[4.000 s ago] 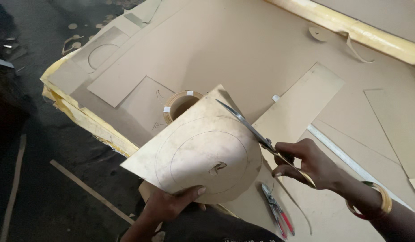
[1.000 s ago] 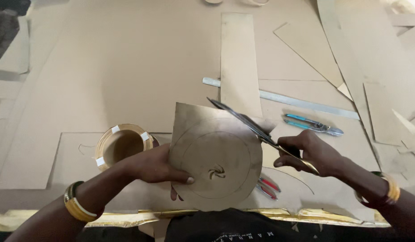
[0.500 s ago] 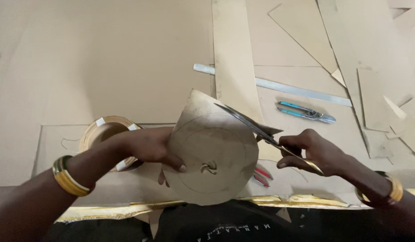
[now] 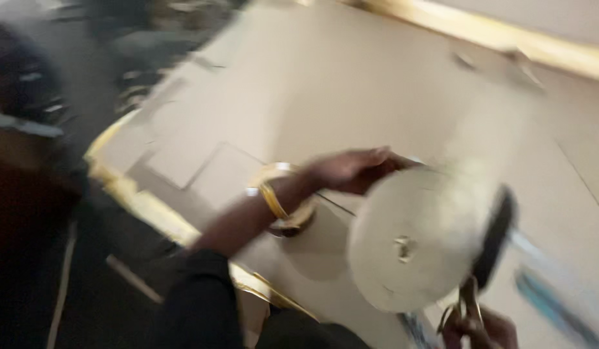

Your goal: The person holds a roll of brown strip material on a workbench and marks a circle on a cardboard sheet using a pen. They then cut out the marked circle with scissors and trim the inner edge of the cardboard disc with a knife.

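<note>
Turning a round, pale cardboard disc (image 4: 419, 242) now trimmed of its corner, gripped at the upper edge by left hand (image 4: 354, 169); right hand (image 4: 480, 329) closed on metal scissors (image 4: 470, 300) below, over the cardboard-covered bench (image 4: 377, 84).

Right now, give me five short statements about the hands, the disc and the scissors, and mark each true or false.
1. The left hand touches the top edge of the disc. True.
2. The right hand holds scissors. True.
3. The disc lies flat on the table. False: it is held up above the table.
4. The left wrist is bare. False: it wears a gold bangle.
5. The scissors are at the disc's right edge. True.
</note>
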